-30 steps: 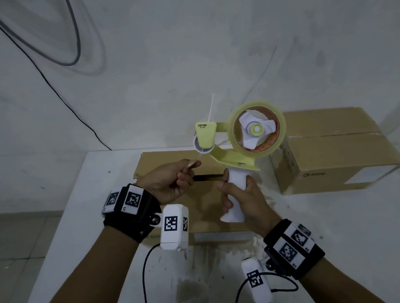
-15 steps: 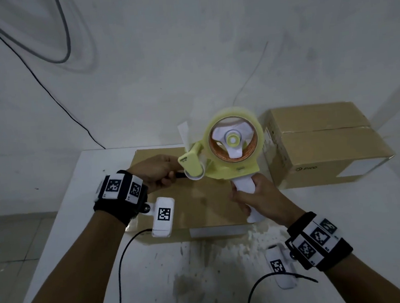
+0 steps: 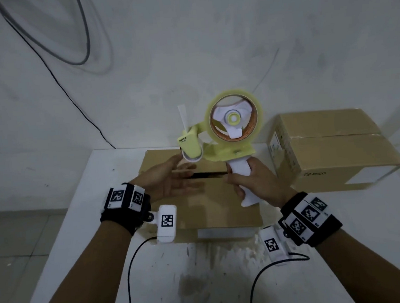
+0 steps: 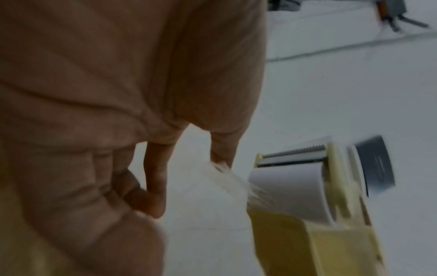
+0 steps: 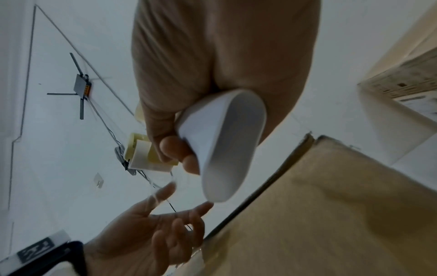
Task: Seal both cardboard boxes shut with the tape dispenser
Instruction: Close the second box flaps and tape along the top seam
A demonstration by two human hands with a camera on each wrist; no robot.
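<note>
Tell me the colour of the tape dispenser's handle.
White: the handle is gripped by the right hand. The head view shows it best.

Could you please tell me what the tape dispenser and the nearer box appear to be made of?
Tape dispenser: apparently moulded plastic, matte pale-yellow frame, smooth white handle; its serrated blade looks metallic grey. Nearer box: plain brown cardboard, matte, flaps with a dark gap between them.

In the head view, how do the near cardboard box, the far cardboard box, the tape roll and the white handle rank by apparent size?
1-2. far cardboard box and near cardboard box: similar, and hands cover the near one, so unranked.
3. tape roll.
4. white handle.
</note>
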